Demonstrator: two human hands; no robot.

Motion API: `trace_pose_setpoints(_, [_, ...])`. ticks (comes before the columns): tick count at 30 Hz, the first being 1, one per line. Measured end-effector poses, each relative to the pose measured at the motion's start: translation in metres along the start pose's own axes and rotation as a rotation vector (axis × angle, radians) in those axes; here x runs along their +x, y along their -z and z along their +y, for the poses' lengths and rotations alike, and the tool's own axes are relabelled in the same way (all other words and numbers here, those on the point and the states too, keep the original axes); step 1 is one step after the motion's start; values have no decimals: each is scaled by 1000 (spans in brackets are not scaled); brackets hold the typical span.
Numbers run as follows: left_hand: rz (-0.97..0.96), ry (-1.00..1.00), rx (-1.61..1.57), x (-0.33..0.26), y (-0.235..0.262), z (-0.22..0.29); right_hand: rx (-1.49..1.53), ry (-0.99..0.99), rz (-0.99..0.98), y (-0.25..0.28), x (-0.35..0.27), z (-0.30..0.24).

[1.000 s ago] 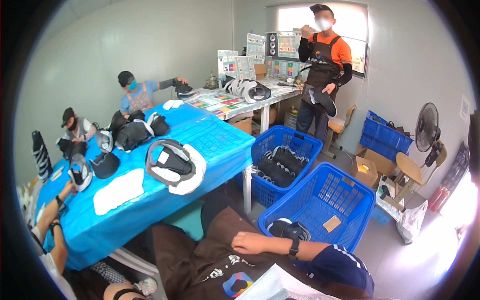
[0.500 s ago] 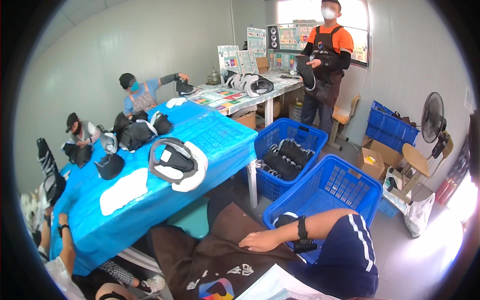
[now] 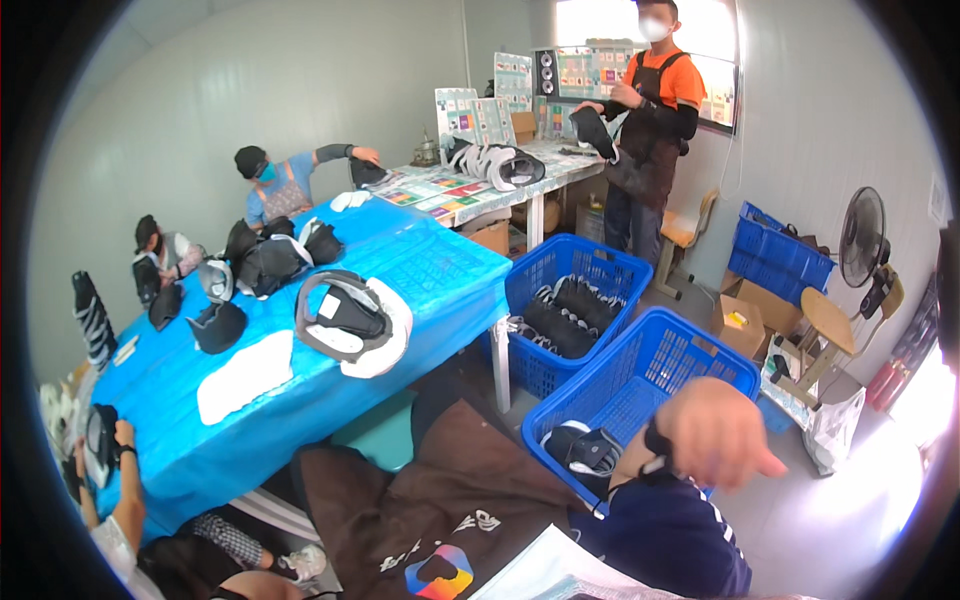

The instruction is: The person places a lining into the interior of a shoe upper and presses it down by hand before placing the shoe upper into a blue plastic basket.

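Rt hand (image 3: pixel 718 432) raised over blue basket (image 3: pixel 690 352); blue-covered table (image 3: pixel 440 262) nearby.

We see a blue plastic basket (image 3: pixel 700 362) standing on the floor, a black-and-white padded piece (image 3: pixel 583 447) lying in its near corner.

Bright window (image 3: pixel 600 30) glare — blurred, bent edges

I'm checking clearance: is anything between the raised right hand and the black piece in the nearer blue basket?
Nothing visible does. The right hand is raised, empty, above the nearer blue basket; the black piece lies at its near end, open air between.
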State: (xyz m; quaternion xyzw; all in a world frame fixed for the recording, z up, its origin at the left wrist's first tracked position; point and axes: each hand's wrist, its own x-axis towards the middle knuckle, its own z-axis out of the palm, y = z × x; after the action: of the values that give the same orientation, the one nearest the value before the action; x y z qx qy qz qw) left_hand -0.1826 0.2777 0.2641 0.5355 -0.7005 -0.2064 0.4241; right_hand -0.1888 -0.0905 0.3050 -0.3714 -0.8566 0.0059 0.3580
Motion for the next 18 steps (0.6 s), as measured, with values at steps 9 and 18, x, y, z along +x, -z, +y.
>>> trace_pose_setpoints(9, [-2,20,-16,-11,-7,-3,35,-443,-760,-33,100,-34])
trace_pose_setpoints(18, [-11,14,-28,-7,-11,4,-401,554,-4,-41,52,-33])
